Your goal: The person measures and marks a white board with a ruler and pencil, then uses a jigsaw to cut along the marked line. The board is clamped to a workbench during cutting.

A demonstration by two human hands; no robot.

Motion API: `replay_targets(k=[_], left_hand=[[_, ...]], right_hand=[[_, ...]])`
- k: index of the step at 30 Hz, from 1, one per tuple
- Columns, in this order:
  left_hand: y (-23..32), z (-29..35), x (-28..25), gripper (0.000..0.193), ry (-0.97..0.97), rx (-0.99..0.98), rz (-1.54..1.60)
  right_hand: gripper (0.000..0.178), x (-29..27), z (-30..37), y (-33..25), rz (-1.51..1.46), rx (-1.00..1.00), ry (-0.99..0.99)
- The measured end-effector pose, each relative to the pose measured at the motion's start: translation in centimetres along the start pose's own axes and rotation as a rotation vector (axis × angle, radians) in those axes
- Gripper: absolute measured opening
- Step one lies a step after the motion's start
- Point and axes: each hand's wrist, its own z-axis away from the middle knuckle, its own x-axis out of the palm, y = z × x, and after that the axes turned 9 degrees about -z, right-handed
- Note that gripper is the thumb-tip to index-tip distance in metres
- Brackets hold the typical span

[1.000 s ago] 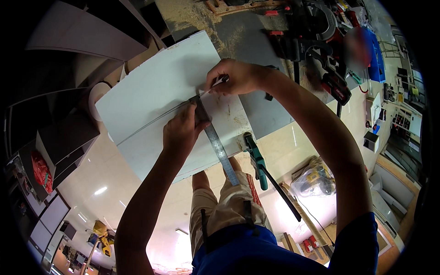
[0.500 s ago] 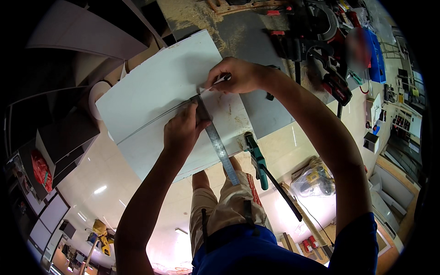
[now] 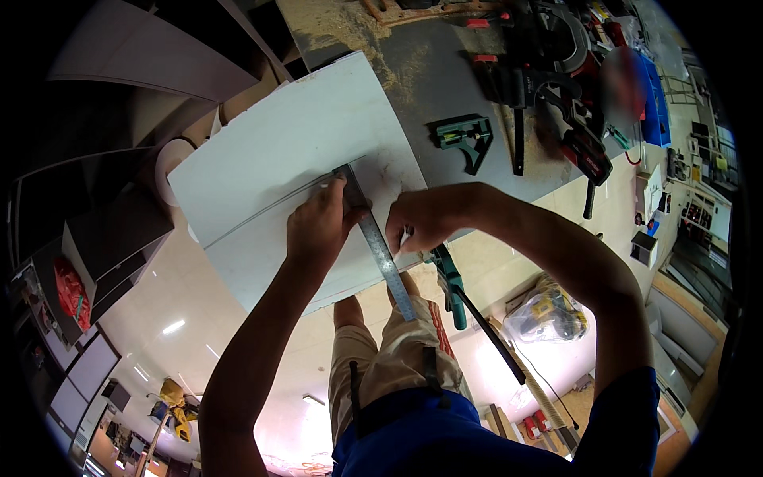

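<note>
A white board (image 3: 262, 151) lies on the bench, with a dark straight line (image 3: 262, 211) across it. On the board rests a steel try square (image 3: 380, 246), its long marked blade reaching past the near edge over my legs. My left hand (image 3: 316, 222) grips its thicker upper part, fingers closed and pressing down. To the right of the blade, my right hand (image 3: 421, 221) pinches a slim white marking pen (image 3: 403, 240), its tip close to the blade's edge. Right of that hand, a green clamp (image 3: 449, 286) with a dark bar sits at the board's near right edge.
On the grey bench (image 3: 429, 63), strewn with sawdust, lie a green angled tool (image 3: 465, 141), a black clamp (image 3: 518, 119) and a cordless power tool (image 3: 586, 155). A blue bin (image 3: 653, 95) stands at the far right. Dark cabinets (image 3: 119, 230) stand at left.
My right hand has moved with the pen from the square's upper end down along the blade toward me. The green angled tool is now uncovered. My left hand and the square stay put.
</note>
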Motion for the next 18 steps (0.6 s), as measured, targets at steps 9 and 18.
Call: replay_targets(k=[9, 18], left_hand=[[-0.6, 0.1, 0.4, 0.059, 0.046, 0.043, -0.003], [0.3, 0.1, 0.2, 0.066, -0.005, 0.029, -0.063]], right_hand=[[0.019, 2.4, -0.8, -0.5, 0.072, 0.046, -0.152], [0.028, 1.4, 10.1, -0.1, -0.782, -0.455, 0.976]])
